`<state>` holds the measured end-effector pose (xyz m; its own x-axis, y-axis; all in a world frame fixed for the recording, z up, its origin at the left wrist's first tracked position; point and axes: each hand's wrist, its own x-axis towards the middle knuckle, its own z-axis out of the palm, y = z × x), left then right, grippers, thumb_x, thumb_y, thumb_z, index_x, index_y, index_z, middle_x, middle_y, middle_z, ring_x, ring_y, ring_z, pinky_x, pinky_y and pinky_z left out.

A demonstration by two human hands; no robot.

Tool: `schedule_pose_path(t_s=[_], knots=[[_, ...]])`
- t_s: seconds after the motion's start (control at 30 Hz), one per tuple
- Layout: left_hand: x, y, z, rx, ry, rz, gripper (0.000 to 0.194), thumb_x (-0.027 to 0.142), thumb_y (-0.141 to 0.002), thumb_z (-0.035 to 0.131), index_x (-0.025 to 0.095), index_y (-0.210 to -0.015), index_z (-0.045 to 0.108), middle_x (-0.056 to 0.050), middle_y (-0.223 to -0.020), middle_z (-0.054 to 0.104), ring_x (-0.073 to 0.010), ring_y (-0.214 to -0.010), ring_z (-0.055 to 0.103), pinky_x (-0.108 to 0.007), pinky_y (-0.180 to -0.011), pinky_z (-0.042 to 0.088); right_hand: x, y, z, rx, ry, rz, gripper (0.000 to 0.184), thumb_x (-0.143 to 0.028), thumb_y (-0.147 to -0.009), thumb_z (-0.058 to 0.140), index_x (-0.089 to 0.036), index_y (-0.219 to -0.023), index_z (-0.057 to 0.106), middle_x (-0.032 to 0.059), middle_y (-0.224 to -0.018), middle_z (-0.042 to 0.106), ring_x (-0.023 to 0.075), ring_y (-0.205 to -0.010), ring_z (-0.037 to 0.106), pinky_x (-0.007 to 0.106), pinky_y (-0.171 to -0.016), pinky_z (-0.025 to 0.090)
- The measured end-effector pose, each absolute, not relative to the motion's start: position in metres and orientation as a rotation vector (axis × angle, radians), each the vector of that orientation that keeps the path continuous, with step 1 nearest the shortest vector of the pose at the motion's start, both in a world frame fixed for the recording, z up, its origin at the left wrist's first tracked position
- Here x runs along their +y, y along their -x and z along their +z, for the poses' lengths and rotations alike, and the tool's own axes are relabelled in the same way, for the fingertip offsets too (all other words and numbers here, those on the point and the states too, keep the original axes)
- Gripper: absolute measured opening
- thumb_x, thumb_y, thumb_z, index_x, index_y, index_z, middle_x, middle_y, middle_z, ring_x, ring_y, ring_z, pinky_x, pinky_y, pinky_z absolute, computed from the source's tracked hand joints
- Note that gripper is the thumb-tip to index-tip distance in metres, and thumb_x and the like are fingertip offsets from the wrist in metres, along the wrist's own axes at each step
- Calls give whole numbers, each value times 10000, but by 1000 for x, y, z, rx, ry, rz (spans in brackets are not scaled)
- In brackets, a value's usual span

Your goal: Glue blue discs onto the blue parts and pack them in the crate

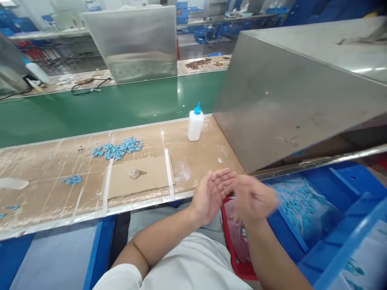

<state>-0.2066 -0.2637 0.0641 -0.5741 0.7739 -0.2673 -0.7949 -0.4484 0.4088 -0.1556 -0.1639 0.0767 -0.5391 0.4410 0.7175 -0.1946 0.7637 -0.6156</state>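
Left hand (208, 195) lay open, lower centre of frame, nothing visible in palm. Right hand (255, 197) was blurred, half curled; couldn't tell contents. Bagged blue pieces (304, 205) lay lower right, heap slanting down rightward, right hand nearer.

Place: factory workshop | green belt (145, 102) along worktable (181, 157) | piled small blue parts (119, 149) | metal partition (142, 40)

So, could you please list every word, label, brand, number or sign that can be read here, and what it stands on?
None can be read.
The white bottle shows no legible lettering; anything on the blue pieces or background bins is too small or blurred to tell.
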Motion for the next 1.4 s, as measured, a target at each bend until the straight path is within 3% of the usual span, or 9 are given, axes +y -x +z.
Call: schedule_pose_path(t_s=[0.2,0.33,0.5,0.7,0.83,0.93,1.13,1.3,1.4], knots=[[-308,236,64,322,254,2385,397,431,-878,511,103,-974,713,-135,-1078,710,-243,-1131,638,-336,-1022,466,-241,228,71,-2355,-253,430,359,-284,-958,527,-193,-611,514,16,-589,570,135,-592,497,298,-598,324],[-348,257,54,247,426,2475,172,310,-828,598,159,-796,671,-44,-842,693,-163,-893,673,-263,-870,525,-275,255,68,-2370,-337,437,391,-360,-1014,372,-200,-681,499,54,-694,581,195,-727,478,343,-687,314],[-385,275,54,189,438,2580,138,271,-853,605,147,-878,660,-51,-906,675,-152,-928,656,-247,-856,527,-313,276,69,-2311,-295,602,411,-429,-1023,271,-201,-776,508,91,-830,603,235,-831,491,396,-765,348],[-415,283,55,408,447,2762,91,167,-841,654,139,-927,650,39,-716,516,-8,-478,390,-126,-415,307,-320,288,78,-2151,5,1761,388,-574,-852,627,-203,-753,574,1,-645,564,130,-557,505,278,-538,407],[-429,279,62,752,255,2876,241,260,-849,682,149,-1064,691,38,-759,498,13,-469,300,-125,-406,244,-314,296,82,-1910,226,2563,457,-587,-643,815,-174,-771,667,-39,-539,525,61,-393,422,198,-358,311],[-433,277,62,1010,55,2873,303,302,-849,691,157,-1114,711,36,-733,506,16,-467,261,-135,-423,245,-316,297,83,-1767,254,2824,436,-548,-641,835,-177,-836,715,-46,-570,531,44,-421,445,164,-358,351],[-435,276,54,1127,27,2764,371,354,-756,780,209,-1095,738,-6,-786,629,-36,-583,510,-164,-511,367,-319,283,78,-1756,-21,2786,257,-411,-812,745,-201,-959,735,-13,-730,622,71,-593,568,205,-563,525],[-439,272,57,1112,17,2711,382,384,-733,791,183,-1056,757,27,-601,546,-52,-537,503,-172,-491,342,-314,270,79,-2029,-184,2439,581,-373,-883,675,-247,-1409,461,-28,-718,669,132,-626,632,310,-664,584],[-442,271,59,1074,22,2671,384,385,-701,815,157,-1006,766,18,-576,525,-65,-552,498,-162,-447,284,-314,267,82,-2133,-227,2275,619,-392,-886,666,-255,-1428,400,-26,-702,683,161,-641,658,341,-684,603]])
